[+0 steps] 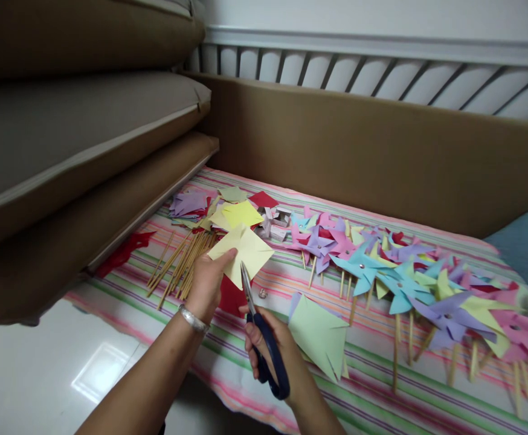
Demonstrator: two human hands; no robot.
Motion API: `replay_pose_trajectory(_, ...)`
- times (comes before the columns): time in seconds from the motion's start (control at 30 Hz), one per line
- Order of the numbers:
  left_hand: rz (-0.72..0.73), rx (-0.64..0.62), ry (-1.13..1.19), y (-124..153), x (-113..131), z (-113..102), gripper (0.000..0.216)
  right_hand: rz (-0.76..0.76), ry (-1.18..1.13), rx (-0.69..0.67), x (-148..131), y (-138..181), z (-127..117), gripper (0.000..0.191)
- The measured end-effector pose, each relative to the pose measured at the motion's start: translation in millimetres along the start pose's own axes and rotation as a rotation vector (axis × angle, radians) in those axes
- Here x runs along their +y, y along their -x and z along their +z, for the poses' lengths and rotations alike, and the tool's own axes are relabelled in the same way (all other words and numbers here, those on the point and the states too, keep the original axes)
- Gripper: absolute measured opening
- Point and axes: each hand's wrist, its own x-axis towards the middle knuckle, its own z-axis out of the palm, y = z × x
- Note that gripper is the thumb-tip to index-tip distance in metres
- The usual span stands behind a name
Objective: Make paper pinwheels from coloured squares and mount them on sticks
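Note:
My left hand [207,281] is closed on a pale yellow paper square [244,251], held up over a striped cloth [382,399]; a metal bangle circles that wrist. My right hand [273,341] grips blue-handled scissors [264,338], whose blades point up into the lower edge of the yellow square. A cut pale green paper square [321,335] lies flat just right of my right hand. A red sheet [231,297] lies under the yellow square.
Several finished paper pinwheels [404,272] on wooden sticks lie in a row to the right. Loose wooden sticks [182,263] and stacked coloured paper [237,211] lie at the left. Brown cushions [64,151] are stacked at left, a brown panel [382,151] behind.

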Motion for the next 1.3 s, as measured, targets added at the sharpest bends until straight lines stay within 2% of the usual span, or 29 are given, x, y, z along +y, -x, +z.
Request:
replay_pose_trajectory(0.17,0.009,0.036,-0.023,-0.4,-0.9,-0.3,0.036,-0.015,0.055,0.033,1.4,-1.6,-0.3,0.066)
replay_pose_trajectory(0.3,0.031,0.019,-0.04,-0.6,-1.5,-0.2,0.036,-0.004,0.112,0.039,0.2,-2.7,-1.3,0.066)
replay_pose_trajectory(0.83,0.027,0.027,-0.025,1.0,-0.6,1.8,0.032,0.061,0.028,0.071,2.2,-4.6,1.8,0.07)
replay_pose_trajectory(1.3,0.037,0.037,-0.021,0.4,0.2,0.9,0.031,0.02,0.039,0.072,5.4,-5.4,1.8,0.069)
